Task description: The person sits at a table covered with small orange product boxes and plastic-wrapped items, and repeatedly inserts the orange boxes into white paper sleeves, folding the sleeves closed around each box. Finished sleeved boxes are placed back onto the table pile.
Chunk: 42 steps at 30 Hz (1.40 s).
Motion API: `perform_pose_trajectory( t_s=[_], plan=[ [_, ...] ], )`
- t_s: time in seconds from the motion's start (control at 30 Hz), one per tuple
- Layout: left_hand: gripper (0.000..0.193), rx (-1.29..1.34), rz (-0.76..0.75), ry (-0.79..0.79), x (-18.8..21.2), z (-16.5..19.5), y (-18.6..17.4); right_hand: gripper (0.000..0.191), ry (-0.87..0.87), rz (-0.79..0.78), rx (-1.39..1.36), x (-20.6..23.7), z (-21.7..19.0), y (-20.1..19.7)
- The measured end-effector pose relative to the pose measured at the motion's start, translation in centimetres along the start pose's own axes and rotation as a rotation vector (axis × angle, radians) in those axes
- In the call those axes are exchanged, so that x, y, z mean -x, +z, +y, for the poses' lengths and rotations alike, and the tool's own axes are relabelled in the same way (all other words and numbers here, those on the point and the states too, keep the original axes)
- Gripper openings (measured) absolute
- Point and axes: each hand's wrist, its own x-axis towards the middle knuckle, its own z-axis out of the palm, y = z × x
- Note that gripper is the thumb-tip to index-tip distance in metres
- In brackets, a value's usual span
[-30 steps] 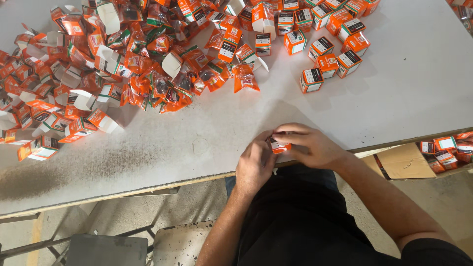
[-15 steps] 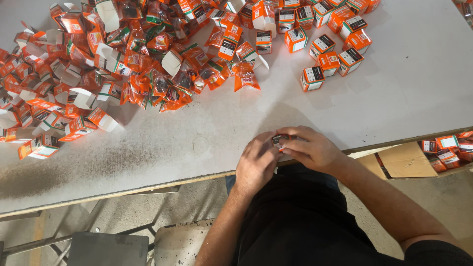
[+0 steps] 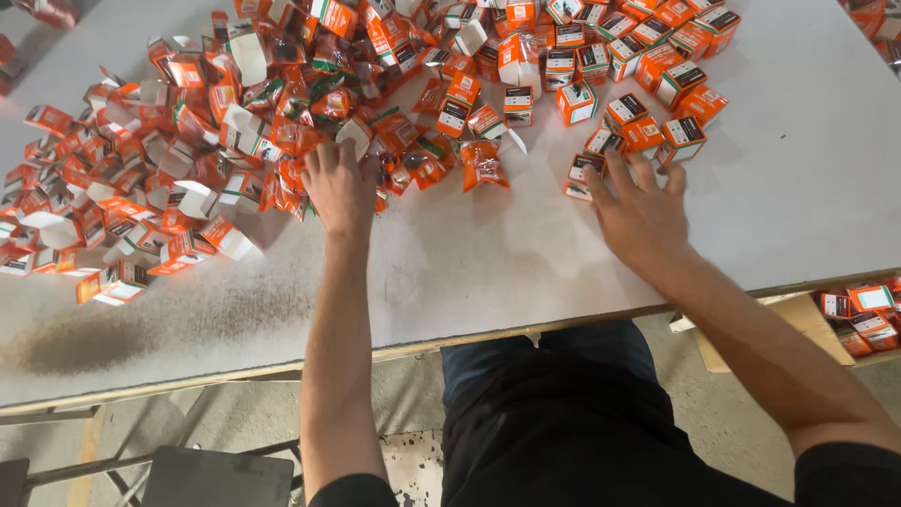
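left hand (image 3: pixel 340 188) spread on open cartons (image 3: pixel 202 197), right hand (image 3: pixel 640 211) splayed at closed boxes (image 3: pixel 648 131) (neither gripping); light, crushable card, pinch sides.

Head camera looks steeply down at the table (image 3: pixel 488 272).

A pale grey surface (image 3: pixel 526 253) carries the lot, its near edge trimmed in wood and its left front marked by a dark smudge (image 3: pixel 122 333). A wide heap of flat and half-opened orange cartons (image 3: pixel 188 169) covers its far left part. Folded small orange boxes (image 3: pixel 648 70) stand closer together at the far right. One crumpled orange packet (image 3: pixel 483 164) lies apart between the two groups, on bare surface.
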Motion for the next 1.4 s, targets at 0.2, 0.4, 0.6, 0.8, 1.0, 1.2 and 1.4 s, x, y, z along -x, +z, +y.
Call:
perform_pose_trajectory(
  t_s=[0.2,0.4,0.6,0.8,1.0,1.2,1.4],
  plan=[
    [0.016,0.195,0.073,0.138,-0.5,1.7,-2.9,0.039,-0.12,0.152,-0.667,-8.6,-3.4,-4.7],
    [0.016,0.471,-0.332,-0.036,7.0,2.8,-1.9,0.058,-0.102,0.071,-0.579,-14.2,-8.1,-5.4],
    [0.035,0.575,-0.33,0.135,14.0,1.7,0.4,0.059,-0.128,-0.158,-0.588,-8.5,-8.4,-2.0],
    [0.06,0.481,-0.234,0.073,17.5,3.8,1.9,0.027,-0.092,-0.103,-0.941,0.1,-6.0,1.8],
    [0.065,0.371,-0.199,0.115,19.2,7.3,2.9,0.023,0.277,-0.131,-1.097,5.6,-4.7,4.1],
    [0.071,0.34,-0.218,0.149,19.2,9.7,2.0,0.019,0.467,-0.176,-1.126,7.3,-6.0,4.0],
    [0.041,0.819,-0.376,-0.149,20.8,9.9,1.8,0.027,0.491,-0.259,-1.131,5.9,-6.6,1.8]
  ],
)
